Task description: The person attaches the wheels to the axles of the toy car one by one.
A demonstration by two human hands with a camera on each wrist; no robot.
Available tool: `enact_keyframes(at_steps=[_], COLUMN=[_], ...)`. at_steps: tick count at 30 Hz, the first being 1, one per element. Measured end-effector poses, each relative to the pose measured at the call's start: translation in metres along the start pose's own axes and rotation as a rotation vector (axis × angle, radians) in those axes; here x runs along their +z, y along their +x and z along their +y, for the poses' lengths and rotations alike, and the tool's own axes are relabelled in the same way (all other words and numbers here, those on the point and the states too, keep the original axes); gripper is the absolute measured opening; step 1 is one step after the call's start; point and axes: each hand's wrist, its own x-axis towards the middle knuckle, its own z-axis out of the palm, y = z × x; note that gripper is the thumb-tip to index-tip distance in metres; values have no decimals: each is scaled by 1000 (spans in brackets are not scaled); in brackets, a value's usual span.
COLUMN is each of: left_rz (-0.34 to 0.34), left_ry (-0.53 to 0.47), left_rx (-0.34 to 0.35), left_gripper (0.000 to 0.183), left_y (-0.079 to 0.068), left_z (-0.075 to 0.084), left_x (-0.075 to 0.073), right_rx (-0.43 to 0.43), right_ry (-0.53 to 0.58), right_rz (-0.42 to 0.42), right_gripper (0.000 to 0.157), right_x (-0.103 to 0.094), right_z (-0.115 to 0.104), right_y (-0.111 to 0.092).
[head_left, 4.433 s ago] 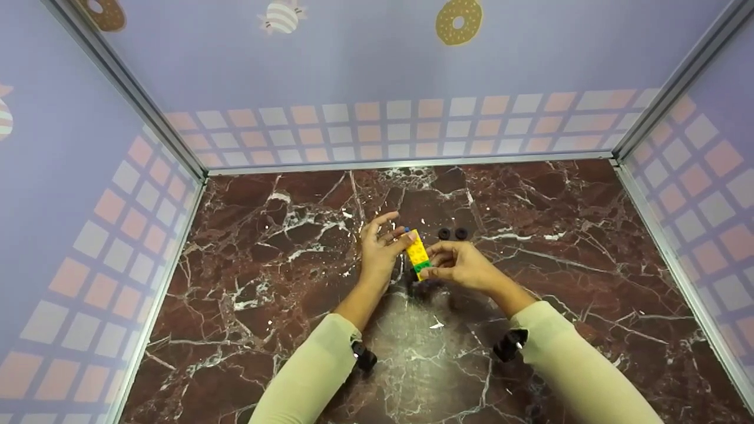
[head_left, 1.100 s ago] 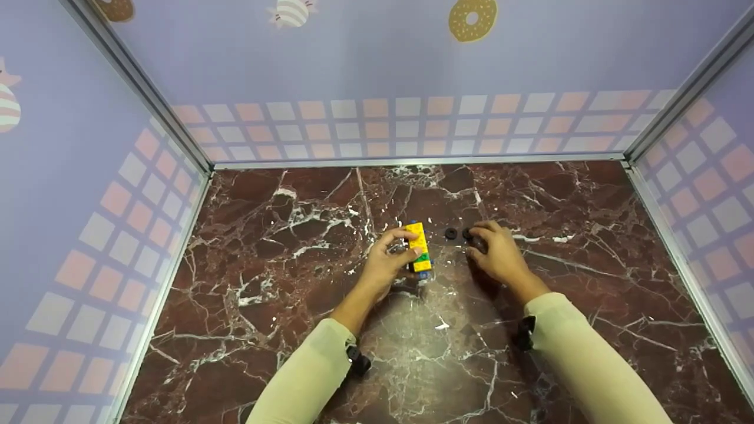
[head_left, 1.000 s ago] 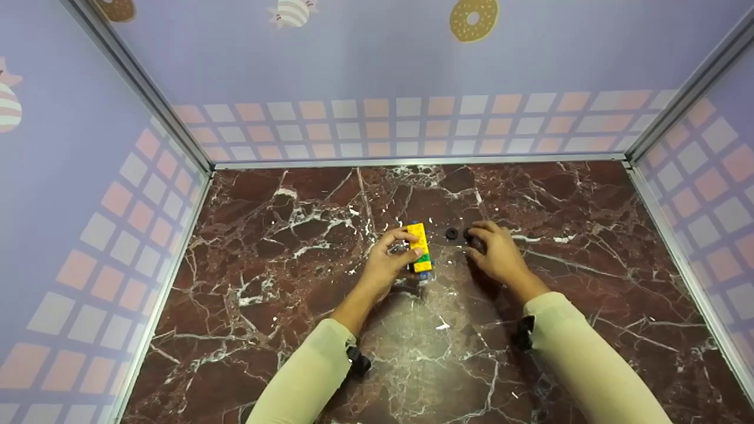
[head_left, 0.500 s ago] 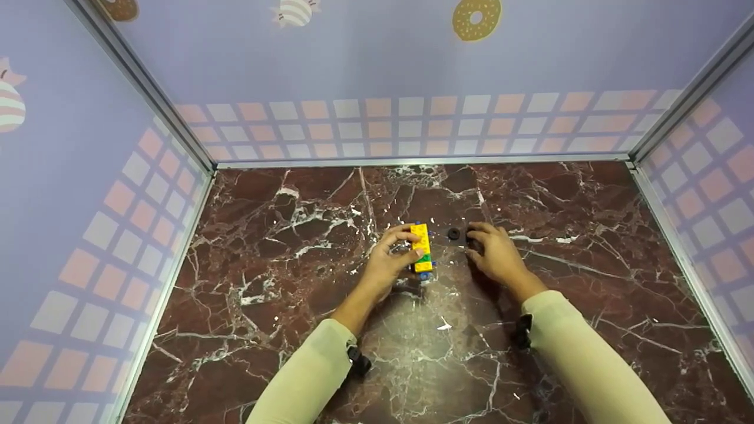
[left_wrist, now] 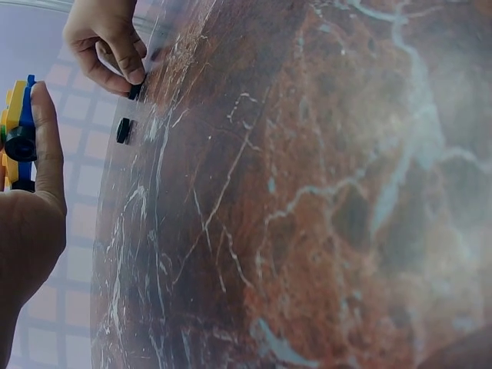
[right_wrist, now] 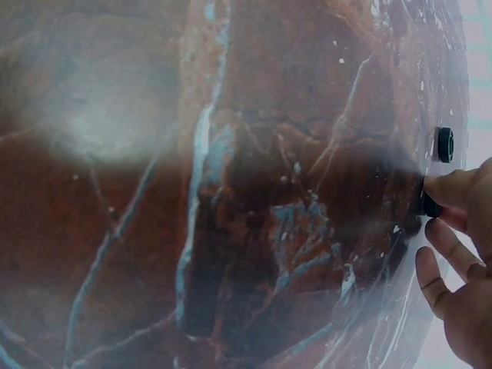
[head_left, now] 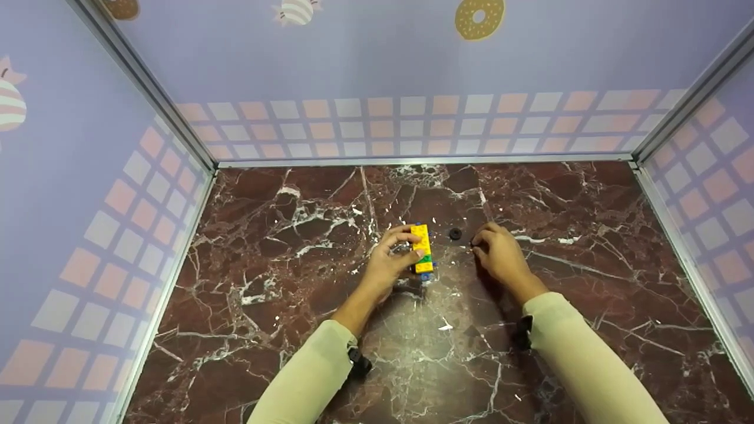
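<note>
1. The toy vehicle (head_left: 425, 244), yellow bricks with a green band on a blue base, is in the left hand (head_left: 383, 262), studs up; the left wrist view suggests it is off the tabletop (head_left: 589, 247).
2. That left hand comes from the toy vehicle's left: thumb and fingertips lie over its top, one finger extends along its side, the gap between them filled by bricks. This grip probably steadies it while leaving its right side uncovered, where small blue ends jut out.
3. Just right of the toy vehicle, a loose black wheel (head_left: 455, 234) lies apart from both hands, probably kept within easy reach.
4. Farther right of the toy vehicle, the right hand (head_left: 500, 253) pinches a second black wheel (right_wrist: 431, 206) between its fingertips, other fingers spread, perhaps for a precise hold. Whether this wheel touches the tabletop, I cannot tell.
</note>
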Motion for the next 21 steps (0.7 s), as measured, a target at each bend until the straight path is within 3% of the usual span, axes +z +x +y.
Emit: enact_keyframes(at_steps=[5,7,13,21], left_rz=[9,13,11,-9], left_ry=[-7,-4,-11,-21], left_rx=[-1,0,1,10], left_gripper=[36,35,36,36], left_y=[1,1,0,-1], left_z=[0,-1,-2,0], left_x=[0,1,1,2], right_rx=[30,78,165,132], right_ry=[-17,-33,-22,34], right_rz=[-16,-53,-109,-103], right_gripper=[13,20,32,31], right_x=[-12,-22,-28,-36], right_z=[-16,-34,-42,-53], right_y=[-2,0,2,9])
